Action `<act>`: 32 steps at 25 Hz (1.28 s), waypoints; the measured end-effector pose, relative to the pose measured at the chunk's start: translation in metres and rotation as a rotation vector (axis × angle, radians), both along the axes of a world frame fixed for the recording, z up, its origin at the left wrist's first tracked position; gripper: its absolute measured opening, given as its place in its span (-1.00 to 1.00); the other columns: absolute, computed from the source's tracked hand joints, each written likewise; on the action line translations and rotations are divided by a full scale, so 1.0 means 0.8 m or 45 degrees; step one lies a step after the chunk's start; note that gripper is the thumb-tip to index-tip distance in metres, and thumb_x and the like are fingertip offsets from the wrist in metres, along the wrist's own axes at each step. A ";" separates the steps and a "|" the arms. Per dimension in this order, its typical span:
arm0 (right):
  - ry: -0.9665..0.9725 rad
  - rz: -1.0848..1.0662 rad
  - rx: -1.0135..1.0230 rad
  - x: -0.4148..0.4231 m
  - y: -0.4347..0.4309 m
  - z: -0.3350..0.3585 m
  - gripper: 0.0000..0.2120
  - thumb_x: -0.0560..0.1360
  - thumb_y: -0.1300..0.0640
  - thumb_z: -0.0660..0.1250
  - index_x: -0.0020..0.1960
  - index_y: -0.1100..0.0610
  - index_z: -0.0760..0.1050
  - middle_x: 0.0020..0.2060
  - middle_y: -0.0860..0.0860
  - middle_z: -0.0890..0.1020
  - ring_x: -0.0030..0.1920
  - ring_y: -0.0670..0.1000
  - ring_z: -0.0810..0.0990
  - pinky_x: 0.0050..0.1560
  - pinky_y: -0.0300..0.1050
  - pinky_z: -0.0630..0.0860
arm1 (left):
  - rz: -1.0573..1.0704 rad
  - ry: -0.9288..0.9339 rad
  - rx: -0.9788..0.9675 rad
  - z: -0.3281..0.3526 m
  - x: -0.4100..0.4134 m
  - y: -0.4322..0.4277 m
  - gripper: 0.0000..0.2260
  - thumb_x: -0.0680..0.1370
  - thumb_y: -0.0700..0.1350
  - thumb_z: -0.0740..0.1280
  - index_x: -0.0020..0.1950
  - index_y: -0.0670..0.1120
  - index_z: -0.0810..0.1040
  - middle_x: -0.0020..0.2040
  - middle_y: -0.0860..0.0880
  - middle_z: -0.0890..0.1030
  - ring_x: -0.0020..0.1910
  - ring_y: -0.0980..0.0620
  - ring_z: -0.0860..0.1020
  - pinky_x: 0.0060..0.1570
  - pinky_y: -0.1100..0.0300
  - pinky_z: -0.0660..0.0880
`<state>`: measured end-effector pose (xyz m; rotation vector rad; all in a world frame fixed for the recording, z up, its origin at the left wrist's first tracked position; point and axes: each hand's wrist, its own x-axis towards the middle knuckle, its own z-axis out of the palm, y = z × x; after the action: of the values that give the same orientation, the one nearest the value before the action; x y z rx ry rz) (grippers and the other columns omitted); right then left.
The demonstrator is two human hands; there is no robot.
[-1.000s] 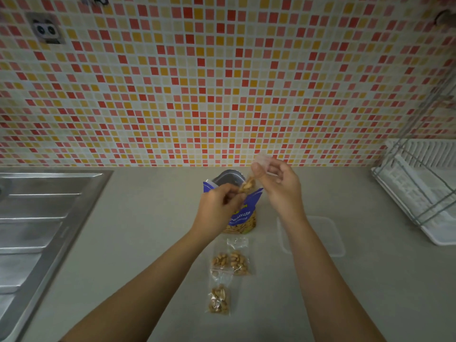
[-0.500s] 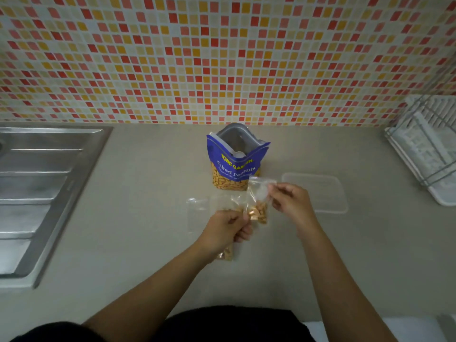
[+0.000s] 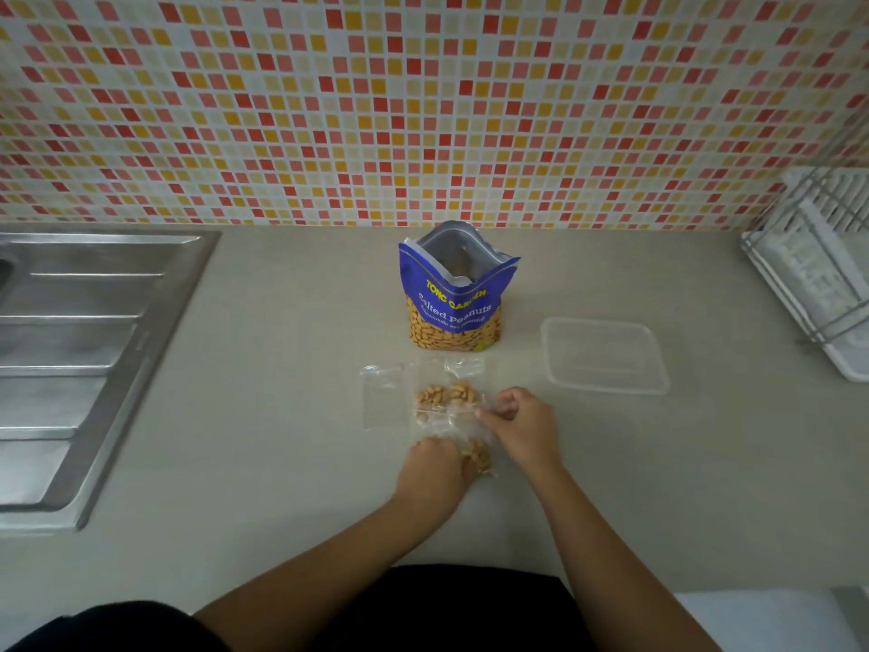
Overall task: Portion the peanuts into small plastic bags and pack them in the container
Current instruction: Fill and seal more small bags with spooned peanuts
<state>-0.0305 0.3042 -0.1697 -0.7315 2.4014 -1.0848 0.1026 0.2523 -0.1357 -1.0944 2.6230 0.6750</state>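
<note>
An open blue pouch of salted peanuts stands at the back of the counter. To its right lies an empty clear plastic container. In front of the pouch lie an empty small plastic bag and a small bag holding peanuts. Closer to me, another small bag with peanuts lies on the counter between my hands. My left hand grips its lower end, fingers curled down onto it. My right hand pinches its clear top edge.
A steel sink drainboard fills the left side. A white dish rack with wire frame stands at the right. The mosaic tiled wall rises behind the grey counter.
Both hands came down from above the pouch to the counter in front of it, bringing the small bag of peanuts onto the surface. The view tilted downward.
</note>
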 end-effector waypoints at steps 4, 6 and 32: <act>0.253 0.048 0.017 -0.003 0.010 -0.013 -0.73 0.49 0.10 0.35 0.12 0.22 0.55 0.02 0.13 0.61 0.03 0.11 0.58 0.07 -0.14 0.43 | 0.159 0.169 -0.136 0.012 -0.005 -0.048 -0.70 0.57 -0.02 0.18 -0.06 -0.23 0.57 -0.08 -0.23 0.63 -0.08 -0.21 0.59 -0.07 0.05 0.48; 0.349 0.106 0.022 0.000 0.014 -0.022 -0.71 0.56 0.18 0.20 0.21 0.29 0.50 0.15 0.20 0.57 0.16 0.19 0.54 0.19 -0.13 0.39 | 0.242 0.259 -0.223 0.004 -0.008 -0.082 -0.77 0.56 -0.14 0.17 0.03 -0.25 0.53 -0.02 -0.26 0.61 -0.02 -0.25 0.56 -0.04 0.02 0.45; -0.797 0.032 -0.724 0.030 -0.010 0.043 -0.37 0.34 -0.17 0.43 0.28 0.09 0.34 -0.09 -0.01 0.63 -0.14 -0.21 0.63 -0.13 -0.35 0.52 | 0.710 0.873 1.206 0.067 -0.005 -0.116 -0.84 0.50 -0.31 0.34 -0.20 -0.08 0.49 -0.23 -0.04 0.55 -0.37 0.13 0.56 -0.30 0.34 0.54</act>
<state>-0.0062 0.2962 -0.1356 -0.4788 1.5654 -1.7092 0.0989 0.1592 -0.0818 -1.3598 1.8344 2.4205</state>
